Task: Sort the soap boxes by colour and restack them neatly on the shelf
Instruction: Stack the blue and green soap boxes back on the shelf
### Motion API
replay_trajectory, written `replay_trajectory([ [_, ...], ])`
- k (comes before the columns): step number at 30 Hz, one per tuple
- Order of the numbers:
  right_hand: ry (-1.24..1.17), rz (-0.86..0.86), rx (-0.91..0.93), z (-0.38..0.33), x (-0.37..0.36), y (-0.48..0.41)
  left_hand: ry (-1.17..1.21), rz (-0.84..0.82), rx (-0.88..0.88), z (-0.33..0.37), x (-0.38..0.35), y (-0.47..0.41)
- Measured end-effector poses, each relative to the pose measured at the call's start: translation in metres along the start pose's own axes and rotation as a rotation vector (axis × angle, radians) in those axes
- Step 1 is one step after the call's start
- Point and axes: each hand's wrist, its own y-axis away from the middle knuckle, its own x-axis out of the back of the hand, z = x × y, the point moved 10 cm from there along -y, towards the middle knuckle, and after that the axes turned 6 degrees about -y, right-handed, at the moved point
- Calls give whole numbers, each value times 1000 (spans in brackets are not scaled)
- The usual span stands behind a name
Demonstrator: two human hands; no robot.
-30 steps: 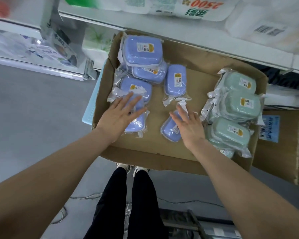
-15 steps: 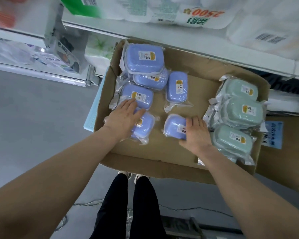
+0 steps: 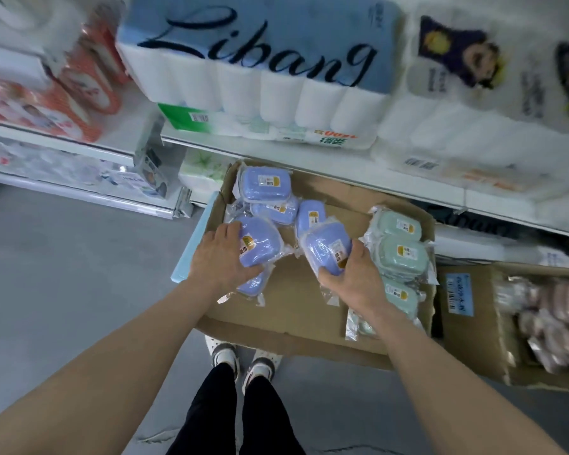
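Soap boxes, the blue ones, sit by the far left corner of the cardboard tray. Green soap boxes line its right edge, the nearest half hidden by the right arm. Fingers of the left hand curl round a blue box. The right hand grips another blue box.

A blue Libang roll pack rests atop a green-labelled pack; a carton holds pink packets.

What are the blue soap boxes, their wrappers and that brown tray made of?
Blue soap boxes: probably smooth moulded plastic, rounded corners, soft sheen. Wrappers: thin clear film, crinkled and glinting. Brown tray: matte cardboard, likely, with creased, bent flaps.
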Motion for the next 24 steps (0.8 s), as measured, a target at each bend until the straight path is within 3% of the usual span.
replay_trajectory([
  [24, -55, 328, 570, -227, 241, 34, 12, 571, 32, 13, 294, 59],
])
